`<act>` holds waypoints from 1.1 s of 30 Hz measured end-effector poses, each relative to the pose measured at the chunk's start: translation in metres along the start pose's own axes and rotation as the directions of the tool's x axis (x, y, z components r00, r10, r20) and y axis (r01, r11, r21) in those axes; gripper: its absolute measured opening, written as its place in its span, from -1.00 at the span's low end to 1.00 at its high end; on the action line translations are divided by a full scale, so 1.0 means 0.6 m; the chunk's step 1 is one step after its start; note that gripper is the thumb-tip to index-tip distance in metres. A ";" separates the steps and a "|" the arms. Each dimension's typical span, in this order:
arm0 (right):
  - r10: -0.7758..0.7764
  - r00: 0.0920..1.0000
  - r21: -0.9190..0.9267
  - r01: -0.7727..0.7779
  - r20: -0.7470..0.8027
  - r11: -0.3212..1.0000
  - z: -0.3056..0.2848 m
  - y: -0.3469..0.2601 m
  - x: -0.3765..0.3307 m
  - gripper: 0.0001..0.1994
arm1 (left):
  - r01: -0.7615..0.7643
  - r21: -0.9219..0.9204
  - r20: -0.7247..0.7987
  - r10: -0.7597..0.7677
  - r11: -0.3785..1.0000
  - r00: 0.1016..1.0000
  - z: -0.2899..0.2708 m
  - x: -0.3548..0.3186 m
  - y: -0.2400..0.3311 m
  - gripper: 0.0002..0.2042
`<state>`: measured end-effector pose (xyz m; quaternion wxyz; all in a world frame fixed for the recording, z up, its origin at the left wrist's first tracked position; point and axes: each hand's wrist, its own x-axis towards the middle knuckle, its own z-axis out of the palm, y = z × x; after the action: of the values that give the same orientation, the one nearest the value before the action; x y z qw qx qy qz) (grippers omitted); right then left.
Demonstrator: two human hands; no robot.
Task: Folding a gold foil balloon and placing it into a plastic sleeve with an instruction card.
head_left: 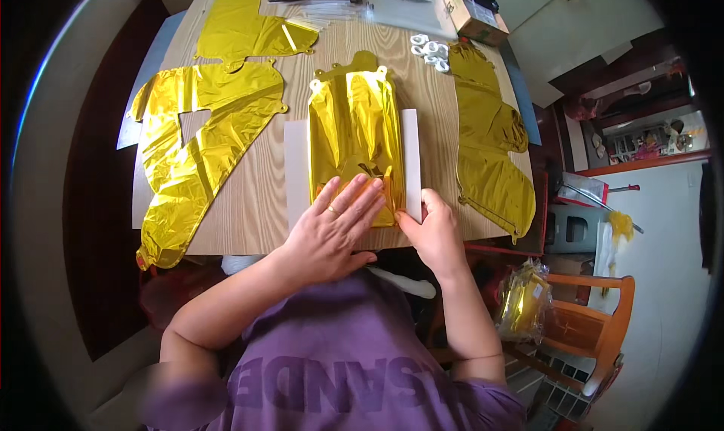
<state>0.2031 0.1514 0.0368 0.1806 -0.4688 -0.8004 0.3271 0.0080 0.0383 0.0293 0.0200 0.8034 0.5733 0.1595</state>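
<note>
Folded gold foil (354, 122) lying centre frame on a pale board (412, 152), both resting on the wood-grain surface (241, 216). Left hand (328, 231) pressing palm-down over the foil's lower part, fingers extended, grip released. Right hand (439, 239) grasping the board's lower right corner, thumb bearing on the foil's edge; fingertips beneath hidden. Flat gold foil shape (253, 118) spreading at left of frame; darker gold foil piece (490, 152) lying at right. White rolls (431, 52) clustering upper right, near a wooden box (471, 22).
</note>
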 end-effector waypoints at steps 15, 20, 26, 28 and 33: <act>-0.474 0.879 -0.294 0.439 -0.056 0.849 0.009 -0.022 -0.058 -0.50 | 0.070 -0.030 0.115 -0.066 0.997 0.991 0.013 -0.005 -0.014 -0.10; -0.444 0.870 -0.323 0.493 0.217 0.808 0.071 -0.018 -0.098 -0.20 | 0.064 -0.019 0.107 -0.062 0.998 0.992 0.015 -0.006 -0.016 -0.09; -0.422 0.862 -0.383 0.504 0.280 0.774 0.068 -0.018 -0.097 -0.04 | 0.101 -0.064 0.159 -0.090 0.993 0.983 -0.016 -0.027 -0.030 -0.04; -0.385 0.875 -0.389 0.477 0.294 0.788 0.066 -0.020 -0.099 -0.04 | 0.131 -0.044 0.175 -0.121 0.990 0.977 -0.024 -0.046 -0.040 -0.02; -0.354 0.878 -0.419 0.467 0.321 0.779 0.055 -0.028 -0.095 -0.07 | 0.184 -0.030 0.161 -0.177 0.982 0.971 -0.038 -0.067 -0.052 -0.02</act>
<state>0.2011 0.0845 0.0254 0.0332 -0.2717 -0.9543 0.1195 -0.0389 0.0081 0.0346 0.0977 0.7573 0.6369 0.1060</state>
